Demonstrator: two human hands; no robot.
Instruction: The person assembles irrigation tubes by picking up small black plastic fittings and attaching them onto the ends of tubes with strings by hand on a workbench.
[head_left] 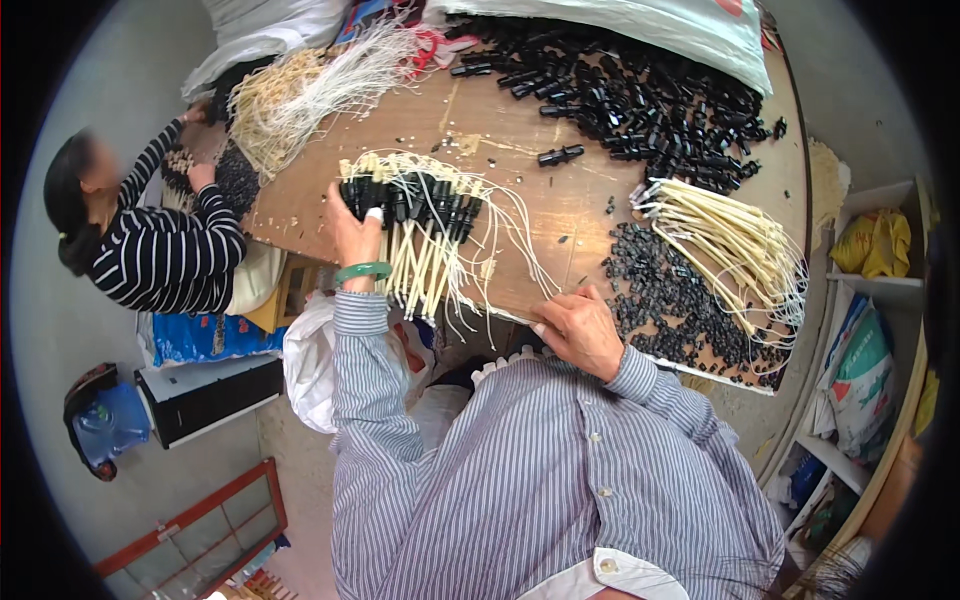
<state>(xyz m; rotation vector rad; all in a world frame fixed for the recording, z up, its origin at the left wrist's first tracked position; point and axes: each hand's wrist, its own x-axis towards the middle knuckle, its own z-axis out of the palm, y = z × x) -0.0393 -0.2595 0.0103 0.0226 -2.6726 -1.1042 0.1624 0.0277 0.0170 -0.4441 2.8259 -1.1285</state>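
Left hand grasps a bunch of black tubes

Beyond and left of the left hand (357, 235), a co-worker's hand (201, 177) is at small dark pieces (238, 178); nearer lies a heap of white cords (335, 85); below the left wrist sags a white bag (308, 365), contents hidden; the left hand wraps the left end of the black tubes (430, 205), perhaps keeping the row together; the right hand (583, 332), fingers curled, rests at the table (540, 240) edge by trailing cord ends, whether pinching one cannot be told; right of it, small black bits (655, 295) and cream wires (715, 235) seem placed within reach.
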